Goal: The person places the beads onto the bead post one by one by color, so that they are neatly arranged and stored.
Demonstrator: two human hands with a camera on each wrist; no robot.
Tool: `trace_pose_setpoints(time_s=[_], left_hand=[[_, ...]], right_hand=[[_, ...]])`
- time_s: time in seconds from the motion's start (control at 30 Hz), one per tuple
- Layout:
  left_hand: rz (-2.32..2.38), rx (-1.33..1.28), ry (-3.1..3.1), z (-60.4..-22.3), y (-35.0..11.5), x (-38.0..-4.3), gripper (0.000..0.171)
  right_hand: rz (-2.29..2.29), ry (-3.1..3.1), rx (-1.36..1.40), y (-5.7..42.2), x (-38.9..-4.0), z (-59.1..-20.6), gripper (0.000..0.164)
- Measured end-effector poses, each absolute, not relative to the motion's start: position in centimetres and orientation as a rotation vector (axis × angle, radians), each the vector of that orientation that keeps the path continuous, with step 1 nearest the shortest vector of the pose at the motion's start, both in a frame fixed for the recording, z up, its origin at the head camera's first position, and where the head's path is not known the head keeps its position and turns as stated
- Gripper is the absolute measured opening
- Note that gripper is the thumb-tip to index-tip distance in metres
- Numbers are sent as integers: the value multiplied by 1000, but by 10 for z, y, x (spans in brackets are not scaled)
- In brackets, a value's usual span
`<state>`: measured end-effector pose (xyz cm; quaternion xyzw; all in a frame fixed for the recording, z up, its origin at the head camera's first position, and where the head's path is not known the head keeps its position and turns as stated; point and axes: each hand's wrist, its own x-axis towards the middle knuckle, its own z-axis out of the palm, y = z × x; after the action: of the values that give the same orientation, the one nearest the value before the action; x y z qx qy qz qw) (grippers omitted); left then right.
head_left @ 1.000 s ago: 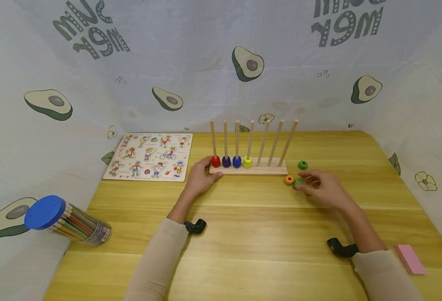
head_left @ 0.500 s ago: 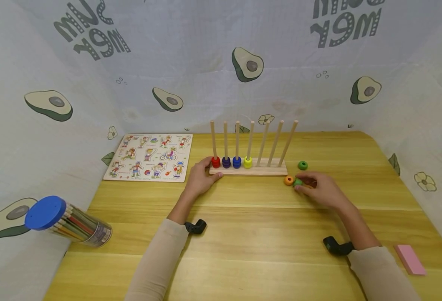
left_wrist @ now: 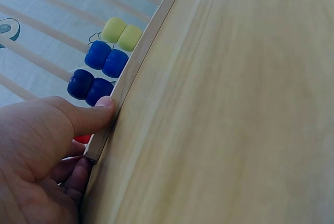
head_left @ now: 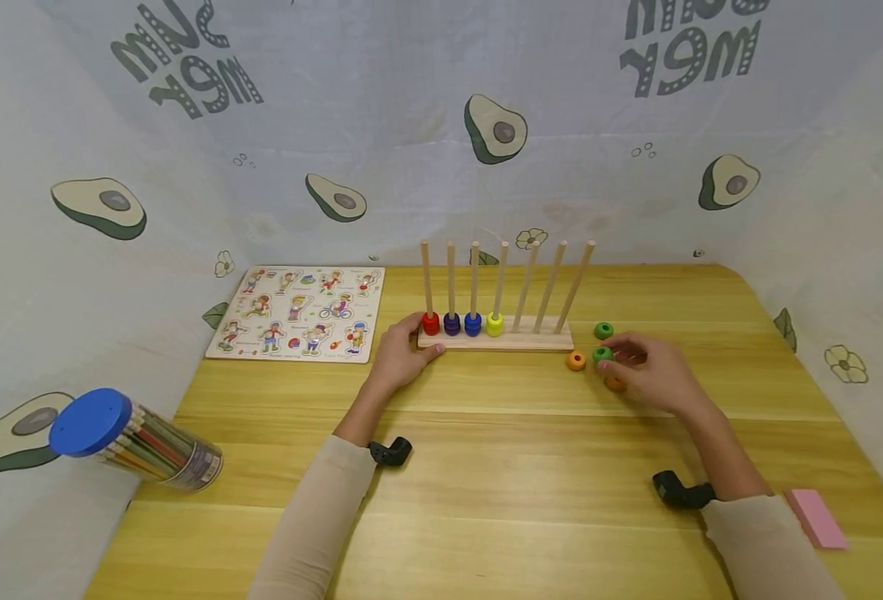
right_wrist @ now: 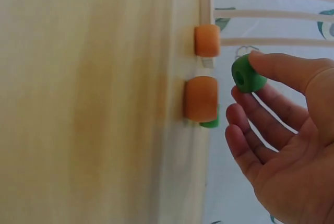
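Note:
My left hand (head_left: 399, 354) grips the left end of a wooden peg rack (head_left: 531, 340), thumb on its front edge. Upright pegs rise from the rack. The four left ones carry red (head_left: 430, 324), purple (head_left: 452, 324), blue (head_left: 474, 324) and yellow beads (head_left: 494, 324); the others are bare. Beyond the rack's right end, my right hand (head_left: 654, 375) pinches a green bead (right_wrist: 248, 73) between thumb and fingers, lifted off the table. Another green bead (head_left: 604, 331) lies behind it. One orange bead (head_left: 576, 360) sits by the rack's corner, and a second orange bead (head_left: 616, 383) is partly hidden under my right hand.
A picture puzzle board (head_left: 296, 313) lies left of the rack. A clear tub of pencils with a blue lid (head_left: 137, 440) stands at the left edge. At the right lies a pink block (head_left: 816, 518). A patterned cloth (head_left: 411, 125) hangs behind the table.
My right hand has taken hold of the green bead, lifted it and drawn it slightly right. The second orange bead now shows beneath it. My left hand stays on the rack.

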<state>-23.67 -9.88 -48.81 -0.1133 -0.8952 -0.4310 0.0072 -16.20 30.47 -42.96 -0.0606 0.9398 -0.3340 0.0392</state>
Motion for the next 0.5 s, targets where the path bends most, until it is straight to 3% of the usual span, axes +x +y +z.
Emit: trace_pose_setpoints(time_s=[0.23,0.5], left_hand=[[-1328,-354,-2808,-489,-99,-237,66],[-1337,-386,-2780,-489,-99,-236,64]], right_hand=[[-1192,2936,-220,306,-160,-408,50],[-1313,2993,-219,295,-165,-368,42]])
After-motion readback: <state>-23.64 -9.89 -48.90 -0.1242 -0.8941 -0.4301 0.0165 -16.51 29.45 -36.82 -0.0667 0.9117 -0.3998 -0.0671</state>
